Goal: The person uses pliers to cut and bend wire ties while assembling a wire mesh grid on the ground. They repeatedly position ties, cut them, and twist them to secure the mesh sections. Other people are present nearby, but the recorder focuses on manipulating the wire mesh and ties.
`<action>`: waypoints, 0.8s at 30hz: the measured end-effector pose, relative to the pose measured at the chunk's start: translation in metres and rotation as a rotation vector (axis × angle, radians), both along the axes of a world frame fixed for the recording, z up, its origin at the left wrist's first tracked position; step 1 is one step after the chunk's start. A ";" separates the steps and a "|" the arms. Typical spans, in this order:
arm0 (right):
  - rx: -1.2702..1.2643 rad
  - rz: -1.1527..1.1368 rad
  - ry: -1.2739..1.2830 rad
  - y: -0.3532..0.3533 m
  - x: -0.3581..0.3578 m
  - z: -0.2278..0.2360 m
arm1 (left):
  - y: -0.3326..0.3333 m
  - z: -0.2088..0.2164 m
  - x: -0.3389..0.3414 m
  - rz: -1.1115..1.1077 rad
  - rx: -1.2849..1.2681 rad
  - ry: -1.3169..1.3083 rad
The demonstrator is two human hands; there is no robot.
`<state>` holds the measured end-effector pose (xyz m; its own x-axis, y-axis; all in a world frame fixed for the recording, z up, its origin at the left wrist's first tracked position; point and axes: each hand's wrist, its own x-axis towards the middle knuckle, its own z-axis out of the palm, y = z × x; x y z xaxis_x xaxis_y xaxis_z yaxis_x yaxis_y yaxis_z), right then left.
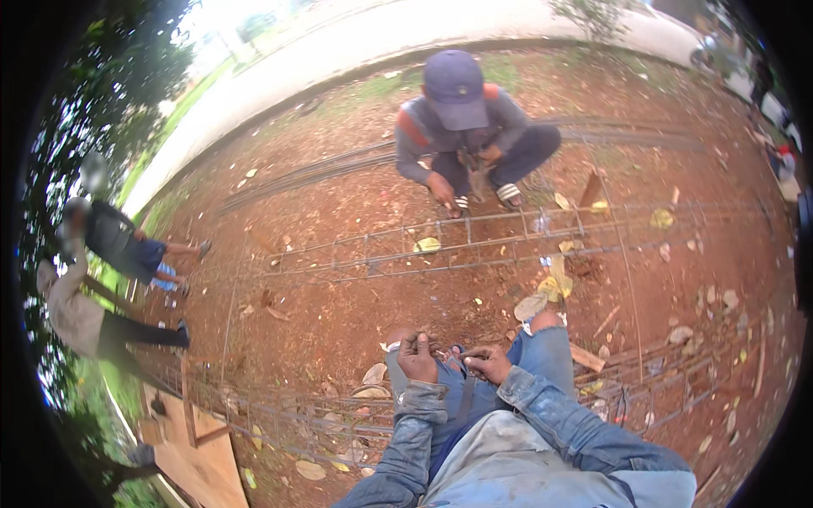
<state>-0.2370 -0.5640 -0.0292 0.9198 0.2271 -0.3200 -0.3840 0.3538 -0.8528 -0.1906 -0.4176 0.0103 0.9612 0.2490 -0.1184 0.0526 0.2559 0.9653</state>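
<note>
My left hand (417, 358) is raised over my lap with its fingers curled into a pinch. Beside it, my right hand (489, 364) is also closed, thumb and fingers together. Thin dark bits show between the two hands, too small to name. In front of me a long rebar cage (470, 243) of thin bars and stirrups lies across, apart from both hands. Across it a person in a cap (457, 110) crouches, one hand (442, 191) reaching down to its bars.
More rebar cage (296, 415) lies low at both sides of me. Loose bars (313, 173) lie behind the crouching person. A wooden board (199, 461) is at the lower left, where two people (80, 317) stand. Dry leaves (556, 279) dot the red soil.
</note>
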 end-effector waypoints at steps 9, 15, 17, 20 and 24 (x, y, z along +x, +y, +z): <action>0.602 0.590 0.284 -0.022 -0.005 -0.017 | 0.029 0.004 -0.004 -0.533 -0.247 -0.260; -0.434 0.000 -0.422 0.005 -0.001 -0.004 | 0.007 0.004 0.007 0.035 -0.153 0.035; -0.748 -0.145 -0.680 0.018 -0.005 0.017 | 0.002 -0.003 0.007 0.164 -0.221 0.086; -0.982 -0.260 -0.896 0.024 -0.009 0.040 | 0.000 0.003 0.005 0.285 -0.363 0.146; -1.127 -0.249 -0.974 0.023 -0.013 0.040 | 0.001 0.017 0.000 0.316 -0.405 0.179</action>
<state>-0.2498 -0.5413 0.0108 0.8458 0.0969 0.5246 0.4446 -0.6715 -0.5929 -0.1902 -0.4165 0.0269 0.8030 0.4230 -0.4198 0.0674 0.6354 0.7693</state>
